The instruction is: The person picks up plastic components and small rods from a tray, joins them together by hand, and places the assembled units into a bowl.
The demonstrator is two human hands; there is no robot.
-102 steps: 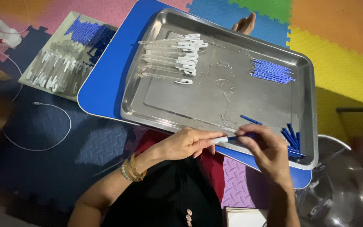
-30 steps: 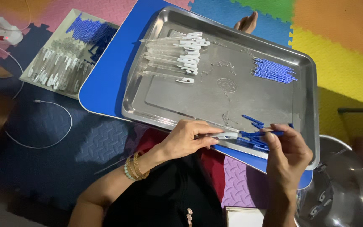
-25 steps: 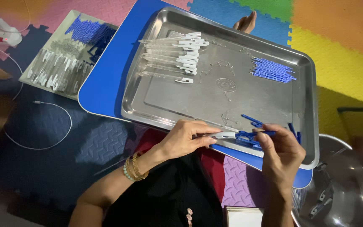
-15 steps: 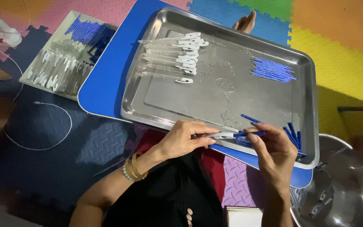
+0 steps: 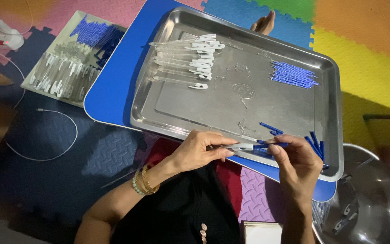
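Note:
My left hand (image 5: 201, 150) pinches a clear pen barrel with a white clip (image 5: 240, 147) over the near rim of a steel tray (image 5: 330, 149). Meeting it from the right, my right hand (image 5: 296, 160) holds a small blue pen part (image 5: 274, 145) against the barrel's end. On the tray lie a row of clear barrels with white clips (image 5: 188, 61) at the far left, a bundle of thin blue refills (image 5: 293, 75) at the far right, and loose blue caps (image 5: 314, 143) near my right hand.
The tray rests on a blue board (image 5: 113, 86) over coloured foam mats. A flat box of clear and blue pen parts (image 5: 71, 61) sits at the left. A steel bowl (image 5: 366, 203) with finished pieces stands at the lower right. A white cable (image 5: 46, 135) loops on the mat.
My right hand picked up a blue part from the tray's near right corner, swung it out to the right, then brought it back to the barrel held in my left hand.

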